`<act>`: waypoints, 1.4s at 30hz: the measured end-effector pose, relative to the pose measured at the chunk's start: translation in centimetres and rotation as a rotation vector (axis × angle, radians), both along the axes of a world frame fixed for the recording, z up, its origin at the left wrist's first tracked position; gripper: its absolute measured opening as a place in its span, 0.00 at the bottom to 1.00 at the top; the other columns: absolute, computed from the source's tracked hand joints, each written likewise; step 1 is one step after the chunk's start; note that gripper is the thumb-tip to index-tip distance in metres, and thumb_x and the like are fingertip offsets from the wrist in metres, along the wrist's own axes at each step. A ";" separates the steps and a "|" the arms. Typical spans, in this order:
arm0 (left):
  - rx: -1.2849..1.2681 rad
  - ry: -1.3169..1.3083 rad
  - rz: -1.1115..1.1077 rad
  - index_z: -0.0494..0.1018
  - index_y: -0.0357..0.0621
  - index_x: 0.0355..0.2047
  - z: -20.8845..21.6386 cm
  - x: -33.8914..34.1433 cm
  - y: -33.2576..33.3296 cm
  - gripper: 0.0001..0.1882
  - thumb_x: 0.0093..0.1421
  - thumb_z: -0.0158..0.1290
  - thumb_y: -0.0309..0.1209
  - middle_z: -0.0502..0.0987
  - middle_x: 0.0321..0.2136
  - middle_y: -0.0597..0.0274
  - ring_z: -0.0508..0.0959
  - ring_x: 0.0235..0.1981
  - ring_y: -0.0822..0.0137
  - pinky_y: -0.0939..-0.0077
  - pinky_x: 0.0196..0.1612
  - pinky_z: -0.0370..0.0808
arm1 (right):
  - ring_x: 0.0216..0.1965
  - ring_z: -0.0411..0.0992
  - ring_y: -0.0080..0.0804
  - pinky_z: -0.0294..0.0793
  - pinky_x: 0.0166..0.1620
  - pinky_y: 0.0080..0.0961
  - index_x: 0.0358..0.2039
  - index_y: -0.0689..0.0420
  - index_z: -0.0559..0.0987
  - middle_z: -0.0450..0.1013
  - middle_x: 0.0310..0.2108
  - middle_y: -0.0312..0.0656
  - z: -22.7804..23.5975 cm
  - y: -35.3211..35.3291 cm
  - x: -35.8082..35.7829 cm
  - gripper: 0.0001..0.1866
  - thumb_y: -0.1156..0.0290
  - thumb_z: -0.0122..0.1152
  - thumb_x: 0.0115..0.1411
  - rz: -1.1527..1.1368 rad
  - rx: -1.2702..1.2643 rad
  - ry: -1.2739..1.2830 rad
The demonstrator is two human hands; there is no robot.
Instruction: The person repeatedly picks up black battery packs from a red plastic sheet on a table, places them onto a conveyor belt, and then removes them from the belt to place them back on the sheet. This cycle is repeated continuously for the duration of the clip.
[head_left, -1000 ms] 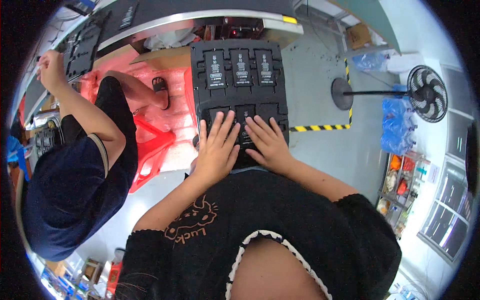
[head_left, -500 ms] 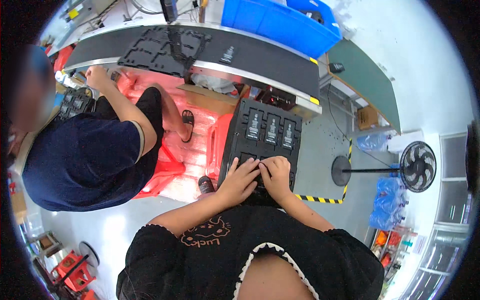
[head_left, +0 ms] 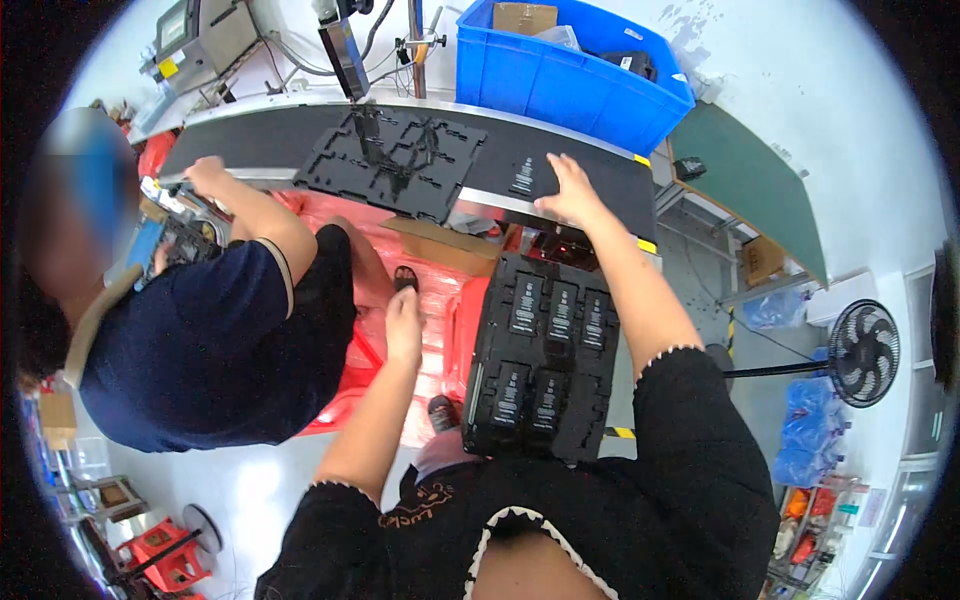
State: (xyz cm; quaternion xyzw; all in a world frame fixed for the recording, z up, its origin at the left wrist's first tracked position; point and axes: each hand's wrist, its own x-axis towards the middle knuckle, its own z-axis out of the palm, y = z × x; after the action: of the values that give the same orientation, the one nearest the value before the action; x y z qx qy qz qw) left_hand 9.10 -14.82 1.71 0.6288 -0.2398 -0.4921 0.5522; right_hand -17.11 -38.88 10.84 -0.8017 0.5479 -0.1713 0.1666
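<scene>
My right hand (head_left: 573, 192) reaches out over the dark conveyor belt (head_left: 610, 188), open, with fingers apart and nothing in them. Just left of it lies a flat black battery (head_left: 523, 176) on the belt. My left hand (head_left: 404, 325) hangs in the air left of the tray, its fingers loosely curled together, with nothing visible in them. Directly in front of me is a black plastic tray (head_left: 488, 345) with moulded slots. Three flat black batteries (head_left: 562, 316) fill its far row, and two more (head_left: 511, 393) sit in the near row, left and middle. The near right slot is bare.
Another black tray (head_left: 385, 165) rests on the belt under a post-mounted device (head_left: 343, 55). A co-worker (head_left: 200, 325) sits at left, one hand at the belt's edge. Behind the belt is a blue bin (head_left: 570, 75). A green table (head_left: 745, 190) and a fan (head_left: 864, 352) are at right.
Both hands have left the tray: the right has moved forward over the belt, the left up and to the left. Batteries in the near row are now uncovered. The view has shifted.
</scene>
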 end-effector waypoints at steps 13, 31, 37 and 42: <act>-0.079 0.423 -0.077 0.39 0.41 0.67 3.8 -0.5 -10.3 0.49 0.59 0.50 0.58 0.53 0.63 0.45 0.54 0.65 0.49 0.48 0.64 0.53 | 0.48 0.69 0.51 0.69 0.52 0.40 0.46 0.59 0.77 0.70 0.44 0.54 0.8 -4.7 -7.6 0.31 0.57 0.72 0.42 -0.113 -0.148 0.132; 0.113 0.386 0.002 0.64 0.37 0.55 6.6 -0.3 -7.6 0.22 0.70 0.32 0.39 0.71 0.53 0.52 0.69 0.56 0.53 0.51 0.61 0.63 | 0.46 0.67 0.39 0.65 0.53 0.33 0.46 0.49 0.80 0.72 0.49 0.37 -2.4 31.6 -11.7 0.20 0.68 0.67 0.49 0.000 0.248 -0.211; 0.164 0.340 -0.143 0.67 0.38 0.54 10.9 1.2 0.1 0.21 0.70 0.35 0.39 0.72 0.51 0.54 0.72 0.52 0.57 0.58 0.56 0.67 | 0.61 0.58 0.42 0.59 0.60 0.41 0.57 0.47 0.71 0.61 0.61 0.38 -2.0 36.2 -10.5 0.33 0.65 0.68 0.48 -0.009 0.009 -0.065; 0.179 0.413 -0.266 0.69 0.37 0.50 9.6 3.3 3.9 0.21 0.69 0.37 0.40 0.76 0.45 0.56 0.76 0.44 0.58 0.62 0.50 0.71 | 0.66 0.51 0.43 0.53 0.63 0.49 0.58 0.51 0.68 0.56 0.65 0.39 -3.3 40.1 -9.4 0.30 0.61 0.61 0.55 -0.030 -0.029 0.191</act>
State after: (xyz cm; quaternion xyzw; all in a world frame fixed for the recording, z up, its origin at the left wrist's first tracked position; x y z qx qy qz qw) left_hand 12.38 -10.97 11.34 0.5242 -0.1582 -0.6977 0.4619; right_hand -26.47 1.17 7.56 -0.8084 0.5707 -0.1045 0.0991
